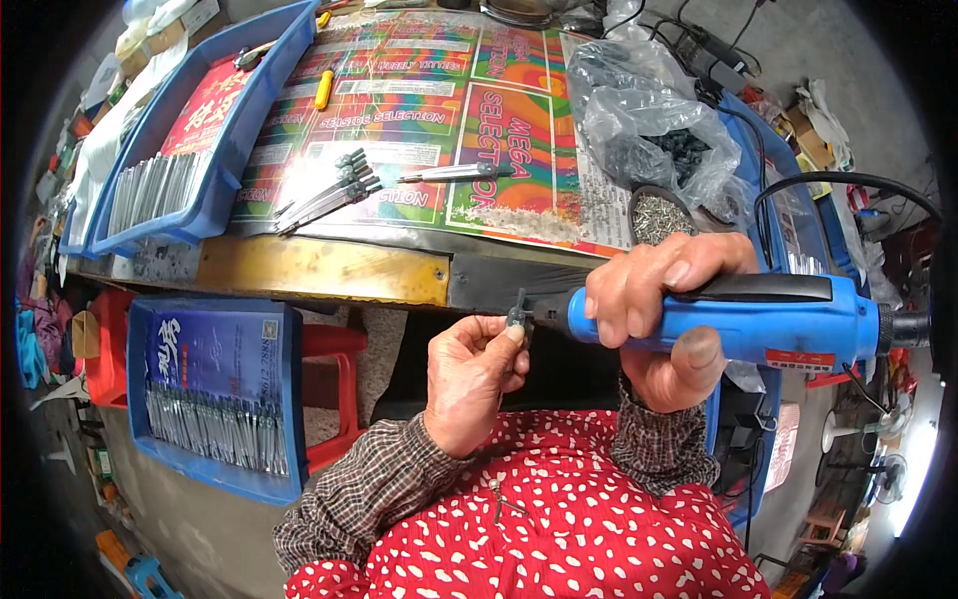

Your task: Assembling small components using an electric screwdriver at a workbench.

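Right hand [667,299] is gripping a blue electric screwdriver [758,317], fingers clamped around its body, thumb underneath, tool lying level with its tip pointing toward 9 o'clock. Left hand [471,374] is pinching a small grey metal part [517,317] between thumb and forefinger, fingers together on it, part touching the driver's tip just below the desk [319,270] edge. On the desk at 12 o'clock, a loose bunch of metal pieces [334,192] is lying on a colourful printed sheet [439,110]. A blue tray [235,150] of metal strips is sitting at 10 o'clock. A small bowl of screws [657,215] and a clear plastic bag [649,125] are sitting at 1 o'clock. A second blue tray [215,399] is resting on a red stool [334,344] at 8 o'clock.
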### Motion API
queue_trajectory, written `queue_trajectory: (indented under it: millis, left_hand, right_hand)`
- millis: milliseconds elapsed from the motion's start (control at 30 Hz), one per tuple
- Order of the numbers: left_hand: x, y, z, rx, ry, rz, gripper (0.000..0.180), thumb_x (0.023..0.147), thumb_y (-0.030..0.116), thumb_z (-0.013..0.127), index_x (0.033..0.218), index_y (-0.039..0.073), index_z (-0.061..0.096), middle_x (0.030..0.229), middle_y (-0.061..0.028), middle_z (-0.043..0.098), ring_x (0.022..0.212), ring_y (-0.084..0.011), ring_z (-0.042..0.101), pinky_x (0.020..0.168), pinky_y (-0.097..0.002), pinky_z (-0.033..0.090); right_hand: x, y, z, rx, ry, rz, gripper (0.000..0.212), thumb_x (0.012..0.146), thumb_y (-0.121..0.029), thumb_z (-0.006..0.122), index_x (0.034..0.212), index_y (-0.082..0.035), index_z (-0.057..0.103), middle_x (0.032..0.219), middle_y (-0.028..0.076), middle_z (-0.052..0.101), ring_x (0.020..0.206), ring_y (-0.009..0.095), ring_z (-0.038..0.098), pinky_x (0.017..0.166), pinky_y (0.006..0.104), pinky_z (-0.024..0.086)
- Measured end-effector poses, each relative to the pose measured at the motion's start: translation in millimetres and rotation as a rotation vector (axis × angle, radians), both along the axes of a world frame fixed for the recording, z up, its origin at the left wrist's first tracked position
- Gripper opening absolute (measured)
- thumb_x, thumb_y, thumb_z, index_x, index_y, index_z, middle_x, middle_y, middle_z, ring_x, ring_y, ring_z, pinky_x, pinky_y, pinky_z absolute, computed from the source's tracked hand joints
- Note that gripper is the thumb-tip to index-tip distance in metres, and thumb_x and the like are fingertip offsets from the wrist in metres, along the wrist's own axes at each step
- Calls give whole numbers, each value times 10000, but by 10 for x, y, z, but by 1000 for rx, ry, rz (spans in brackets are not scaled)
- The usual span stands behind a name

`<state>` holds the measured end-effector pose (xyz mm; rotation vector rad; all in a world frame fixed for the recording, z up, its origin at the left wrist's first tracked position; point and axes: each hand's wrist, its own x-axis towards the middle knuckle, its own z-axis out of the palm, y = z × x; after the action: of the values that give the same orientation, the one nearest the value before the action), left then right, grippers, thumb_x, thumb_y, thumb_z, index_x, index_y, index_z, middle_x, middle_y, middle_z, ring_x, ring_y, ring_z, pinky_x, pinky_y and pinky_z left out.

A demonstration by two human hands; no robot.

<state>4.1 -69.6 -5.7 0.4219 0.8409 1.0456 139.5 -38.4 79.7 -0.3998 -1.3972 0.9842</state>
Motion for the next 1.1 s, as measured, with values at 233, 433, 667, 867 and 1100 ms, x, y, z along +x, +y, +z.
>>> queue_trajectory:
  millis: [233,433,667,867,1100]
  left_hand:
    - [18,-8,-6,8,23,21,86,851,69,565,868,3,513,688,-47,542,569,-92,503,451,-192,380]
    - [18,-9,1,6,22,16,95,852,70,565,881,0,508,690,-49,544,570,-91,508,451,-190,389]
    - [12,-11,-20,12,26,18,101,856,71,560,886,-7,505,695,-53,546,571,-93,510,445,-192,399]
    - [19,-22,-25,20,11,23,105,852,70,566,886,-8,504,703,-60,553,569,-96,513,444,-188,401]
    - [42,-21,6,11,48,42,121,853,83,567,882,-22,515,667,-30,543,544,-58,501,446,-168,413]
  right_hand:
    - [8,20,-34,-15,100,136,385,747,-147,698,969,-42,403,654,82,501,559,171,503,527,305,446]
    - [-30,-19,14,-49,-11,-8,419,783,-352,664,943,-57,412,641,43,486,509,153,499,530,315,436]
    - [-57,2,18,-59,-5,32,421,770,-338,681,936,-54,417,631,44,485,496,155,495,514,318,430]
    - [-33,114,28,-82,-16,154,401,756,-255,705,934,-39,418,606,53,486,486,150,482,476,307,422]
    - [-74,161,65,-61,-119,265,339,672,-74,690,888,-16,435,701,67,517,562,103,509,508,225,415]
